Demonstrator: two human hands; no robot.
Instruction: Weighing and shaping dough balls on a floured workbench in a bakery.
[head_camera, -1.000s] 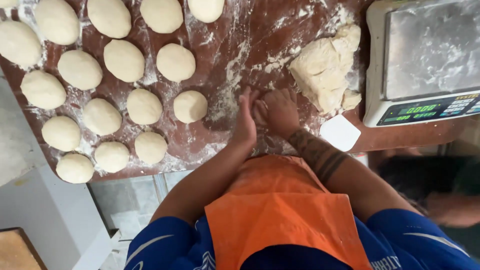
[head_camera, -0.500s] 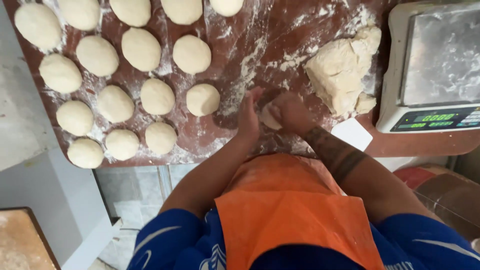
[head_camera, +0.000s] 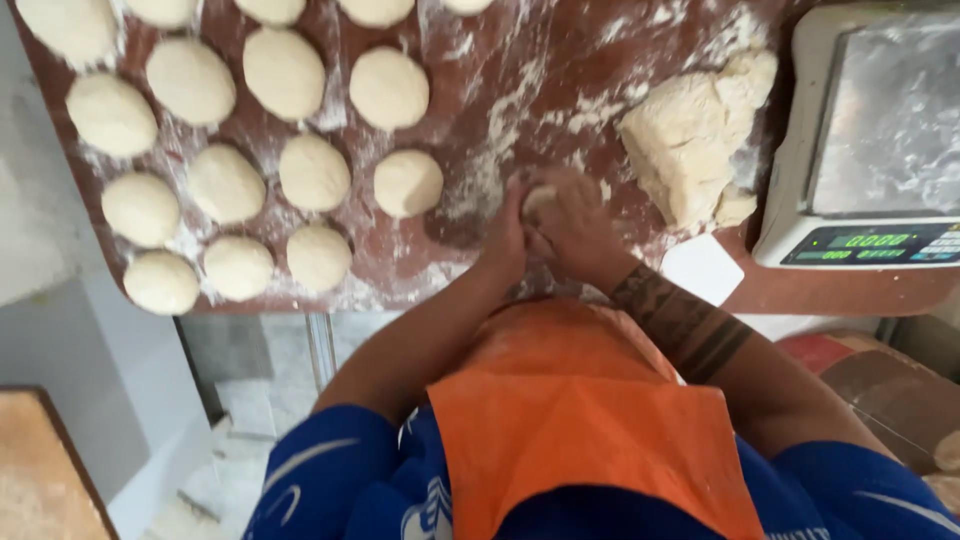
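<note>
Cupped together over a small dough piece (head_camera: 540, 200) at the near edge of the floured brown desk (head_camera: 470, 250): left hand (head_camera: 505, 235) and right hand (head_camera: 580, 225), grip closed around it from both sides. Left of them, rows of rounded dough balls (head_camera: 315, 172); right, a rough dough lump (head_camera: 690, 140), a white scraper (head_camera: 703, 268) and a digital scale (head_camera: 870, 130).

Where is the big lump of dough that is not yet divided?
In the head view, the big dough lump lies on the floured table, to the right of both hands, beside the scale and above the white scraper.
</note>
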